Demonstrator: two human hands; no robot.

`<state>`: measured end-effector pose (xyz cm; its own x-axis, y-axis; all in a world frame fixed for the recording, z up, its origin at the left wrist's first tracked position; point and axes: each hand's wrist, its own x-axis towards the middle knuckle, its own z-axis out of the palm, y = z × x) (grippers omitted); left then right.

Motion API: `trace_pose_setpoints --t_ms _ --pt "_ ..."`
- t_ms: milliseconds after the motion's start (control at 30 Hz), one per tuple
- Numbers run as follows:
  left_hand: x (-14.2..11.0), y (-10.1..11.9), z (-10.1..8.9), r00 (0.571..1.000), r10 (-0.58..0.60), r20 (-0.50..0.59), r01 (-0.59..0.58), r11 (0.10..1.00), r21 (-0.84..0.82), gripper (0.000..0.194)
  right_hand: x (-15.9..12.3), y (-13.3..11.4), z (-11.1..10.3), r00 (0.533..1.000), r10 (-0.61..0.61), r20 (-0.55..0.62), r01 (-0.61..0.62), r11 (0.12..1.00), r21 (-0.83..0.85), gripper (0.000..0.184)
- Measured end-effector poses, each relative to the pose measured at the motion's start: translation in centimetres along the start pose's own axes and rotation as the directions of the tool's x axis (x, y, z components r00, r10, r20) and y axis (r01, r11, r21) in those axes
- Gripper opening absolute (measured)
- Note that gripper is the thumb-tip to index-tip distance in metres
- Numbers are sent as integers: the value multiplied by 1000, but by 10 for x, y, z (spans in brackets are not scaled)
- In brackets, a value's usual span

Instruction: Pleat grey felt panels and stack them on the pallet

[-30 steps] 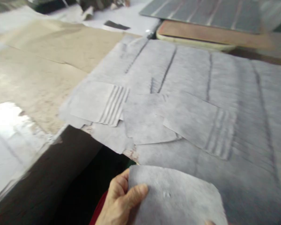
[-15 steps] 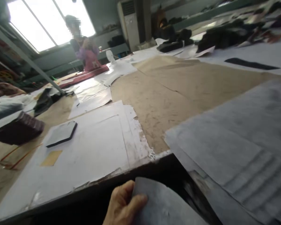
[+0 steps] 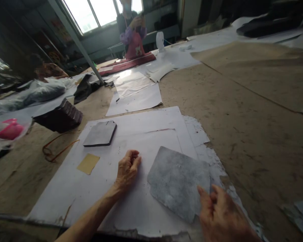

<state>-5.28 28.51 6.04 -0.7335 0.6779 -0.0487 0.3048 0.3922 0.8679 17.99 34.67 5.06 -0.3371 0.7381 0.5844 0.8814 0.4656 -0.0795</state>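
A grey, mottled cut sheet (image 3: 178, 181) lies flat on white paper (image 3: 131, 148) on the table. My right hand (image 3: 221, 216) rests on its near right corner, fingers laid loosely on the sheet. My left hand (image 3: 127, 169) lies on the white paper just left of the sheet, fingers curled under, holding nothing that I can see. A dark grey stack of cut pieces (image 3: 100, 133) sits farther back on the paper, and a small tan square (image 3: 88, 163) lies to its near left.
The brown table top (image 3: 242, 111) stretches right. A dark ridged block (image 3: 59, 117) and a red cord (image 3: 54, 149) lie at left. Another grey piece (image 3: 299, 215) shows at the lower right. A person in a pink apron (image 3: 135, 37) stands at the far end.
The view has swung left from the grey sheets to the white paper. The grey piece, held in my left hand before, now lies flat and my left hand has let go.
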Motion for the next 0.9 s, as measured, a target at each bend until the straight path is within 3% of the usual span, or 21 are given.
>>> trace_pose_setpoints --t_ms 67,200,300,433,533,633,700,800,900 --pt "4 -14 1 1000 15 -12 -14 997 79 17 7 -4 0 997 -10 -78 6 999 -50 28" --pt "1 -20 2 1000 24 -3 -23 983 183 18 5 -17 -13 995 -76 -57 78 996 36 19" --pt "0 -18 2 1000 24 2 -24 970 244 20 -7 -41 -16 998 -58 23 51 970 240 18" --pt "0 -17 4 999 37 15 -39 943 329 21 -19 -66 -12 989 -99 113 29 863 504 18" --pt "1 -17 5 999 38 15 -41 921 387 23 -14 -62 -9 991 -72 114 -6 823 568 19" --pt "1 -17 5 999 34 13 -37 899 436 25 2 -46 -4 994 -34 107 -25 861 508 20" --pt "1 -17 5 999 33 14 -35 884 467 26 15 -41 1 989 -70 129 3 888 460 27" --pt "0 -17 5 999 33 13 -35 857 514 26 28 -47 15 956 -188 224 60 877 476 44" --pt "1 -19 6 999 48 22 -52 828 559 26 31 -59 28 885 -286 368 63 856 514 58"
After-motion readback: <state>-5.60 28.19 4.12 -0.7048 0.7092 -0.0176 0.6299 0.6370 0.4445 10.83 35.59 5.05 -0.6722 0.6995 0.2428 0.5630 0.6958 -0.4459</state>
